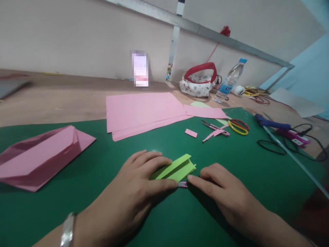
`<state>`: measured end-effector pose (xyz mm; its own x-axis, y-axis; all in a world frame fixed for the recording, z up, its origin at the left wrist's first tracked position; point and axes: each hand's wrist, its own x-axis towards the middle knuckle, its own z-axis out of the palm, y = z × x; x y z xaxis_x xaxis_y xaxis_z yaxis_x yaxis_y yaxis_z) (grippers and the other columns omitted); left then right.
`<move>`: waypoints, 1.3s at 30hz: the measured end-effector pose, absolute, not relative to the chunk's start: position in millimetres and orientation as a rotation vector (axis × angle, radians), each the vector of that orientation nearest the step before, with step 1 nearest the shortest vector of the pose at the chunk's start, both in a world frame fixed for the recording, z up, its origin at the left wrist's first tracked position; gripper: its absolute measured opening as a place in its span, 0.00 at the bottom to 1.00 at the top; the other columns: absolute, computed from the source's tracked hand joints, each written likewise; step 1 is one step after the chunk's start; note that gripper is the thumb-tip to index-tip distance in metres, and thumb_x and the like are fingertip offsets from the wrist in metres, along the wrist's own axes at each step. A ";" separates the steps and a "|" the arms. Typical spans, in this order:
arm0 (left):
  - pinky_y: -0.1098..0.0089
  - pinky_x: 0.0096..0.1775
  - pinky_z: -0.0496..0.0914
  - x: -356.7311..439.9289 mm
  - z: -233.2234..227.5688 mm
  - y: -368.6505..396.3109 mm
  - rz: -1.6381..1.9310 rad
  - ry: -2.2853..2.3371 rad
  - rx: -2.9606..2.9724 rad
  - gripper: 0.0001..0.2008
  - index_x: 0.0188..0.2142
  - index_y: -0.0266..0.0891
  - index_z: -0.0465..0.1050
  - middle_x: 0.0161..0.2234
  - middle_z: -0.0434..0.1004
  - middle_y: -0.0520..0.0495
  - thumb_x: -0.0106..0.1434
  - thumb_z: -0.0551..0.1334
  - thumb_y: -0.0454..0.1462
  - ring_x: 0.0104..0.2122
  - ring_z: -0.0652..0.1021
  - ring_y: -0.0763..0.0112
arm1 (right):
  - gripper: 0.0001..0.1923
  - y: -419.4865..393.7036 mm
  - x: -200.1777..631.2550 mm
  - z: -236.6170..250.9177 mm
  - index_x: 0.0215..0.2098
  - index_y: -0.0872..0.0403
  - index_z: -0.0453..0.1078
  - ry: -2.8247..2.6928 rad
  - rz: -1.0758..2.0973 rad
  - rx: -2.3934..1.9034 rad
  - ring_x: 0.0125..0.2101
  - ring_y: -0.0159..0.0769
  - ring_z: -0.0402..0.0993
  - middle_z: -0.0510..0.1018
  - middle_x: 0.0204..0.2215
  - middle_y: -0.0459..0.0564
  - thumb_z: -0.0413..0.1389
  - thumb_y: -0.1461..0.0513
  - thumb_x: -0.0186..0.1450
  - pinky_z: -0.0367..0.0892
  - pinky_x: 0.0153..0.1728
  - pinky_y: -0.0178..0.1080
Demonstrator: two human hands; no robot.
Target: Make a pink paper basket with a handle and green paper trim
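Observation:
A folded piece of bright green paper (177, 168), with raised edges, lies on the green mat in front of me. My left hand (144, 181) grips its left end, fingers over the far side and thumb along the near edge. Just below that edge is a small pink and grey piece (183, 184), too small to make out fully. The left thumb tip touches one end of it. At its other end is my right hand (223, 188), with its fingers curled and fingertips pressed together; part of the piece may be hidden under them.
A folded pink paper boat-like shape (51, 151) sits at left. Pink sheets (144, 109) lie behind the hands. Scissors with red and yellow handles (238, 127), pink scraps (191, 133), a glue gun (272, 122) with a cable, a water bottle (228, 84) and a fabric pouch (197, 87) stand farther right.

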<state>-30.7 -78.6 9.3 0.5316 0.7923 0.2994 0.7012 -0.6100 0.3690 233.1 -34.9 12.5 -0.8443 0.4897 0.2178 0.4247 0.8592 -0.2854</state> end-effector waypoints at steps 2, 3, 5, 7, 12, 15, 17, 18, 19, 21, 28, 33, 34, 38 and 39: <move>0.56 0.49 0.62 -31.2 10.8 -80.0 0.641 1.265 2.552 0.22 0.55 0.61 0.65 0.54 0.67 0.52 0.68 0.52 0.32 0.52 0.64 0.58 | 0.17 -35.1 233.7 12.4 0.56 0.54 0.66 -2.753 0.319 -0.719 0.34 0.37 0.61 0.69 0.34 0.52 0.44 0.66 0.72 0.60 0.33 0.40; 0.56 0.49 0.62 -31.5 11.8 -80.6 0.626 1.259 2.541 0.23 0.56 0.62 0.64 0.54 0.66 0.52 0.68 0.51 0.31 0.53 0.64 0.59 | 0.16 -35.3 234.1 12.1 0.55 0.53 0.67 -2.756 0.313 -0.734 0.33 0.37 0.61 0.68 0.33 0.51 0.45 0.65 0.72 0.60 0.33 0.40; 0.57 0.51 0.62 -32.1 13.8 -81.3 0.611 1.270 2.520 0.23 0.57 0.62 0.63 0.55 0.66 0.53 0.68 0.51 0.31 0.54 0.63 0.59 | 0.15 -35.5 234.7 11.2 0.55 0.51 0.67 -2.747 0.292 -0.742 0.33 0.37 0.62 0.68 0.32 0.50 0.47 0.64 0.72 0.60 0.33 0.40; 0.56 0.52 0.61 -32.1 15.1 -81.0 0.598 1.294 2.514 0.22 0.55 0.61 0.66 0.54 0.67 0.53 0.67 0.52 0.32 0.54 0.63 0.58 | 0.15 -35.8 235.0 10.7 0.55 0.50 0.67 -2.736 0.303 -0.739 0.34 0.37 0.62 0.69 0.33 0.50 0.47 0.63 0.72 0.61 0.34 0.40; 0.52 0.50 0.64 -29.3 12.0 -78.5 0.570 1.340 2.542 0.20 0.54 0.61 0.67 0.55 0.68 0.52 0.69 0.52 0.34 0.54 0.65 0.56 | 0.10 -38.1 234.2 12.5 0.44 0.46 0.71 -2.671 0.511 -0.958 0.33 0.36 0.66 0.70 0.31 0.46 0.49 0.56 0.71 0.63 0.33 0.38; 0.49 0.51 0.63 -27.9 9.4 -78.4 0.536 1.387 2.553 0.20 0.55 0.62 0.65 0.57 0.66 0.52 0.69 0.52 0.35 0.55 0.64 0.54 | 0.09 -39.1 233.3 13.7 0.44 0.45 0.71 -2.620 0.575 -1.035 0.32 0.36 0.68 0.71 0.30 0.46 0.51 0.54 0.70 0.64 0.32 0.38; 0.48 0.51 0.63 -27.8 8.9 -79.0 0.523 1.394 2.558 0.20 0.55 0.61 0.65 0.58 0.66 0.52 0.68 0.52 0.34 0.56 0.63 0.54 | 0.09 -39.2 232.1 13.9 0.42 0.45 0.71 -2.596 0.608 -1.085 0.32 0.37 0.68 0.72 0.30 0.46 0.51 0.53 0.70 0.65 0.32 0.38; 0.47 0.51 0.63 -28.0 9.1 -79.4 0.518 1.393 2.558 0.20 0.55 0.61 0.66 0.58 0.66 0.52 0.68 0.52 0.34 0.56 0.64 0.54 | 0.10 -39.2 231.2 13.9 0.40 0.46 0.71 -2.588 0.622 -1.106 0.32 0.37 0.68 0.72 0.30 0.46 0.51 0.53 0.70 0.65 0.31 0.38; 0.47 0.51 0.63 -28.2 9.4 -79.7 0.517 1.392 2.558 0.21 0.55 0.61 0.66 0.58 0.66 0.52 0.68 0.52 0.34 0.56 0.64 0.54 | 0.11 -39.3 230.0 13.9 0.39 0.46 0.72 -2.580 0.634 -1.124 0.31 0.37 0.68 0.72 0.30 0.46 0.51 0.52 0.69 0.65 0.31 0.38; 0.47 0.51 0.64 -28.6 10.4 -80.2 0.514 1.386 2.557 0.21 0.55 0.60 0.66 0.57 0.67 0.51 0.68 0.52 0.34 0.55 0.64 0.54 | 0.12 -39.8 227.4 14.0 0.37 0.47 0.72 -2.572 0.657 -1.158 0.31 0.36 0.68 0.72 0.29 0.46 0.51 0.51 0.69 0.65 0.30 0.37; 0.46 0.52 0.63 -26.5 10.3 -80.8 0.491 1.394 2.563 0.20 0.55 0.60 0.65 0.59 0.66 0.52 0.68 0.52 0.34 0.57 0.63 0.54 | 0.12 -42.4 225.3 15.8 0.37 0.48 0.69 -2.583 0.720 -1.154 0.31 0.35 0.67 0.70 0.29 0.45 0.51 0.51 0.69 0.65 0.32 0.37; 0.46 0.53 0.63 -26.3 9.0 -80.1 0.482 1.413 2.563 0.20 0.54 0.60 0.66 0.58 0.67 0.53 0.67 0.52 0.33 0.57 0.63 0.54 | 0.11 -43.4 226.5 16.9 0.36 0.48 0.68 -2.587 0.741 -1.173 0.30 0.34 0.65 0.68 0.30 0.45 0.50 0.51 0.70 0.64 0.31 0.36; 0.46 0.53 0.63 -26.4 9.1 -80.1 0.491 1.415 2.566 0.20 0.54 0.60 0.66 0.58 0.67 0.53 0.67 0.53 0.33 0.57 0.64 0.54 | 0.12 -43.6 226.1 17.0 0.36 0.48 0.67 -2.590 0.743 -1.167 0.30 0.34 0.65 0.68 0.30 0.45 0.49 0.52 0.70 0.65 0.31 0.36; 0.47 0.53 0.63 -26.1 11.1 -80.4 0.509 1.413 2.571 0.20 0.53 0.59 0.68 0.58 0.68 0.52 0.66 0.53 0.33 0.56 0.66 0.53 | 0.12 -44.0 224.2 16.1 0.36 0.49 0.68 -2.604 0.716 -1.109 0.32 0.35 0.66 0.69 0.30 0.46 0.49 0.52 0.71 0.65 0.32 0.36; 0.47 0.53 0.63 -25.9 11.6 -80.6 0.508 1.418 2.565 0.20 0.53 0.58 0.68 0.58 0.68 0.51 0.66 0.53 0.33 0.56 0.66 0.53 | 0.12 -44.3 223.9 15.8 0.36 0.49 0.68 -2.612 0.700 -1.093 0.32 0.35 0.66 0.69 0.30 0.46 0.49 0.53 0.71 0.65 0.32 0.36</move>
<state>-25.9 -80.6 11.6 0.4910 0.8447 0.2131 0.7879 -0.5350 0.3050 223.9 -44.3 15.8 -0.6973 0.7165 0.0222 0.6094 0.6088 -0.5079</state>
